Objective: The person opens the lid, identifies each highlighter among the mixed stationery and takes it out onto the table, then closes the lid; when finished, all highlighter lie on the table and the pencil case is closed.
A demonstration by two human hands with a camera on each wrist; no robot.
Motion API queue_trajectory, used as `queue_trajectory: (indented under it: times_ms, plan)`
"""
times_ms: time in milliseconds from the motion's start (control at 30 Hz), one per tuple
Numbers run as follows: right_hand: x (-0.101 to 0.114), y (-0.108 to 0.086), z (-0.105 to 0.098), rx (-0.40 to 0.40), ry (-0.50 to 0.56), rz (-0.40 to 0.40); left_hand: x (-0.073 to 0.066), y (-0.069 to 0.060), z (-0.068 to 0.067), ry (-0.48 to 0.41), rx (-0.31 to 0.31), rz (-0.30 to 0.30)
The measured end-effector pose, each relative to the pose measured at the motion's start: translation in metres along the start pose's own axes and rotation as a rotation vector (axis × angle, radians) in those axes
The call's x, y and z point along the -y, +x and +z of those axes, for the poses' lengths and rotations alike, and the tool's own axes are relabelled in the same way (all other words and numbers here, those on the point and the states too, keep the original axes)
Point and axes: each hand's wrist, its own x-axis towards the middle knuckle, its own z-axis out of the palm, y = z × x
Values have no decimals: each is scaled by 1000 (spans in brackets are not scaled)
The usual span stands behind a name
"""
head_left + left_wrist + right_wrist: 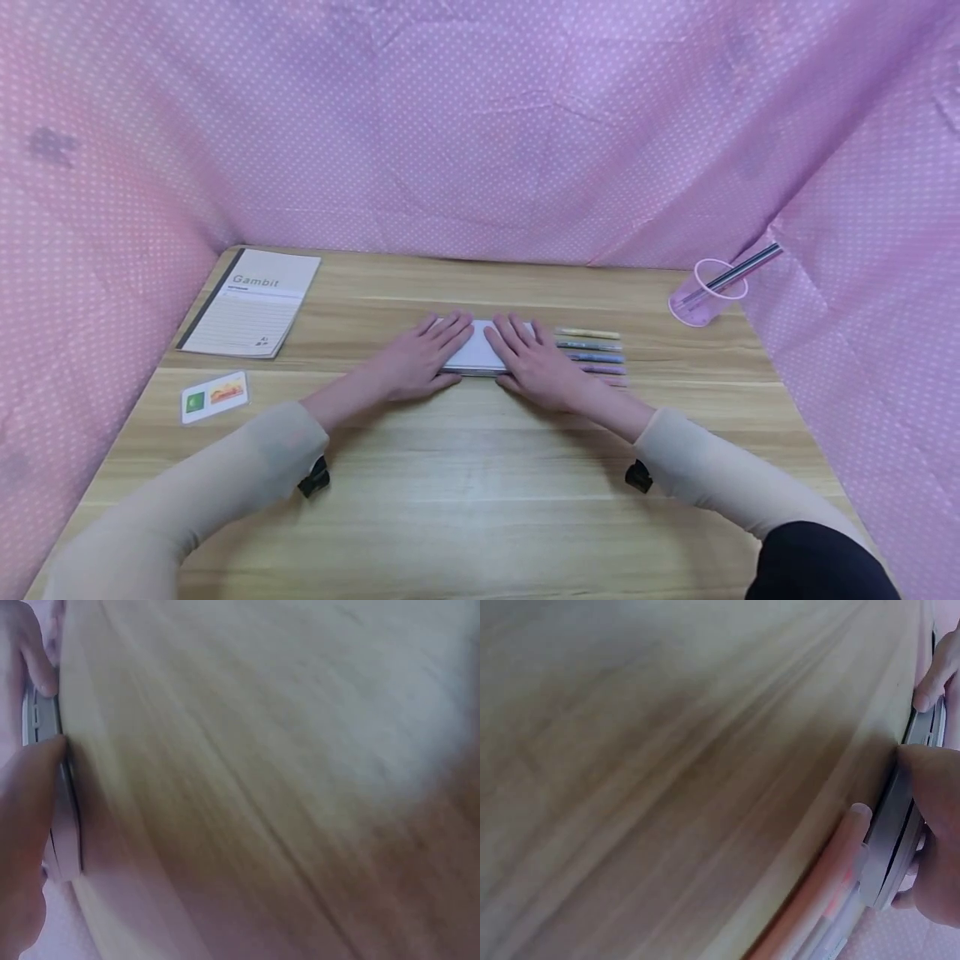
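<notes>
A flat white case (480, 348) with a catch on its grey front side (885, 832) lies at the table's middle. My left hand (422, 358) rests on its left end, fingers laid fairly straight over the lid and thumb at the front edge. On the right end my right hand (542, 362) lies the same way, its thumb (922, 769) touching the front side. Several colored pens, among them a yellow one (588, 333) and a blue one (600, 358), lie side by side near my right hand. What the case holds is hidden.
A notebook (255, 304) marked Gambit lies at the back left. In front of it is a small white card (214, 397) with green and orange pictures. A pink cup (697, 302) holding dark sticks (738, 271) stands at the back right. Pink dotted cloth (480, 125) surrounds the table.
</notes>
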Motion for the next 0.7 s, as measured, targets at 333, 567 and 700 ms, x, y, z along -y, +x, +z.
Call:
queue_trajectory:
  times_ms: [333,567,700]
  plan:
    - [4,-1,4,-39,-64,-6,-2,-2,6,39,-52,-9]
    - [1,-1,4,-6,2,9,-2,-2,5,11,-37,-16]
    - [-10,-5,0,9,112,41,1,-1,2,-63,-19,-28]
